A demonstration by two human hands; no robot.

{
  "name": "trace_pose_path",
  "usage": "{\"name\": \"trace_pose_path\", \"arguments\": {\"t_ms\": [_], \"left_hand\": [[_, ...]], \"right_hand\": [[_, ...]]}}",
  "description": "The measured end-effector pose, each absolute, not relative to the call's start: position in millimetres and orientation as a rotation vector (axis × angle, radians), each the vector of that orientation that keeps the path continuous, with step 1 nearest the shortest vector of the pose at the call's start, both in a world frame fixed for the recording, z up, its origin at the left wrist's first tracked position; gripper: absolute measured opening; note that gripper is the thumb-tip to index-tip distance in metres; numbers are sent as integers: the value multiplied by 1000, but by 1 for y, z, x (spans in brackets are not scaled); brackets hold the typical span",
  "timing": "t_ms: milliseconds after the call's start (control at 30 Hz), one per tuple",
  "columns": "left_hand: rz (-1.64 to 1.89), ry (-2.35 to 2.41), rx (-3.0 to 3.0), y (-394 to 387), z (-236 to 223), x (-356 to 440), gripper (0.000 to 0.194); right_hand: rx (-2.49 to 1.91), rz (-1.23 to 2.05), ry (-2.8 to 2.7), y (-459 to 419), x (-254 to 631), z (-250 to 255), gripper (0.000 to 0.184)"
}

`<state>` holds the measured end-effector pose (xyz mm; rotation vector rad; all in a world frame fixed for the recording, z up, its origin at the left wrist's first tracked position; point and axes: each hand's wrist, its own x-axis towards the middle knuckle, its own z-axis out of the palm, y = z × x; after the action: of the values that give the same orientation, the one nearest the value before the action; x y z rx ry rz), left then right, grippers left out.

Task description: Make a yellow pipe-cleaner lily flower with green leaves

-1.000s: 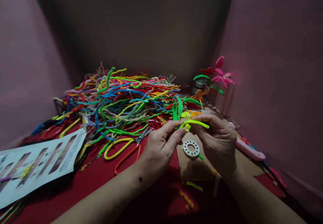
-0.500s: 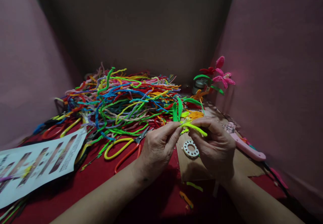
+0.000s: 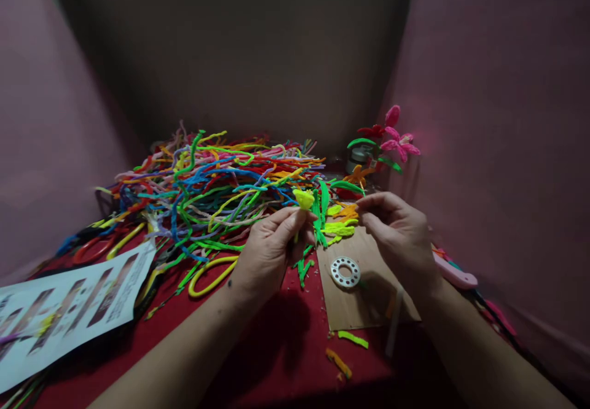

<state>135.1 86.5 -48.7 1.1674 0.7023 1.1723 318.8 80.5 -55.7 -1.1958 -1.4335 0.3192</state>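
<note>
Left hand: pinches a yellow tuft.
Right hand: fingertips slightly parted near orange pieces.
Cardboard: bears a perforated disc.

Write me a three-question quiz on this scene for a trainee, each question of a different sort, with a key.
1. Multiple choice. What does the left hand hold?
a) a pink flower
b) a yellow tuft
c) a pair of scissors

2. True or false? The white disc lies on the paper.

3. Fill in the missing word. Seen from the head camera, the paper is to the ____ of the left hand.

Key: 1. b. 2. False; the white disc lies on the cardboard. 3. Left.
</note>
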Motion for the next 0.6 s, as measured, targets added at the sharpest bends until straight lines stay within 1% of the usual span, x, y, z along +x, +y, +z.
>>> {"name": "trace_pose_path", "arguments": {"t_ms": [100, 233, 333, 400, 500, 600], "left_hand": [[1148, 674, 1044, 90, -51, 135, 22], [1111, 645, 937, 94, -55, 135, 23], [1106, 634, 925, 97, -59, 134, 25], [1103, 634, 937, 99, -61, 134, 25], [1100, 658, 950, 100, -62, 133, 27], [1131, 684, 965, 100, -61, 135, 26]], "right_hand": [[-1471, 258, -1797, 97, 334, -55, 12], [-1761, -47, -2233, 112, 339, -66, 16], [-1830, -245, -2352, 117, 334, -76, 18], [-1826, -305, -2358, 118, 333, -79, 19], [-1778, -257, -2345, 117, 339, -76, 17], [-1797, -47, -2219, 114, 351, -66, 13]]}}
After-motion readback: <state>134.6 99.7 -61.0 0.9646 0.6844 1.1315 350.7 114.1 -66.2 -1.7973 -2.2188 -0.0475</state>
